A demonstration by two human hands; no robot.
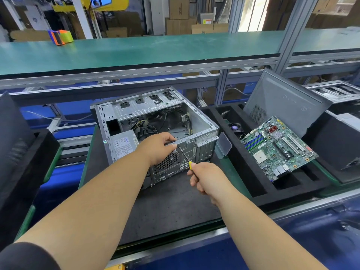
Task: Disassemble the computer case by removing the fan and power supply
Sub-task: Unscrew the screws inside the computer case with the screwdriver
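Computer case (155, 121) lying open on bench (165, 211); left hand (157, 148) gripping its rear rim, right hand (204, 179) fingers clenching screwdriver (185, 155) against fan (169, 159) screw. Risking tip slipping, rounding the head.

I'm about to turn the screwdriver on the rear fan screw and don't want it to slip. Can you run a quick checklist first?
1. Case steadied: left hand grips the rear top edge of the computer case: ok.
2. Tool held: right hand wraps the yellow-handled screwdriver: ok.
3. Tip seated in a screw head: hidden by the left thumb: cannot tell.
4. Fan in place behind the rear grille: ok.
5. Power supply in the case: ok.
6. Cables unplugged from the fan: cannot tell.
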